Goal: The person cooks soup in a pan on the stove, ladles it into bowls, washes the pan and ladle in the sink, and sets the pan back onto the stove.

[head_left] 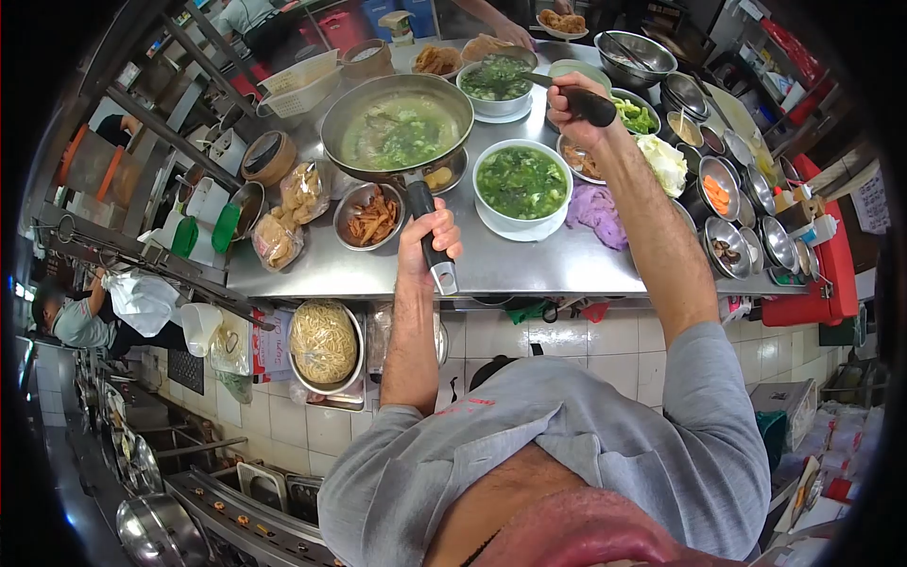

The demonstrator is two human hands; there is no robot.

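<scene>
My left hand (427,242) is closed around the black handle of a wide pan (342,163), which holds pale green soup with leafy bits. In my right hand (578,111) is a black-handled ladle (593,106). Its metal shank reaches left to the rear white bowl (501,107) of green soup; the head is hard to make out. Nearer to me, a second white bowl (524,223) full of green soup stands on a white plate. A metal bowl of brown fried strips (368,219) sits below the pan, left of its handle.
A purple cloth (597,215) lies right of the near bowl. Bowls of cut vegetables, including carrots (716,196), crowd the right side. Bagged food (300,194) and a bamboo steamer (269,157) stand left. Another person's hand (515,34) is at the far side.
</scene>
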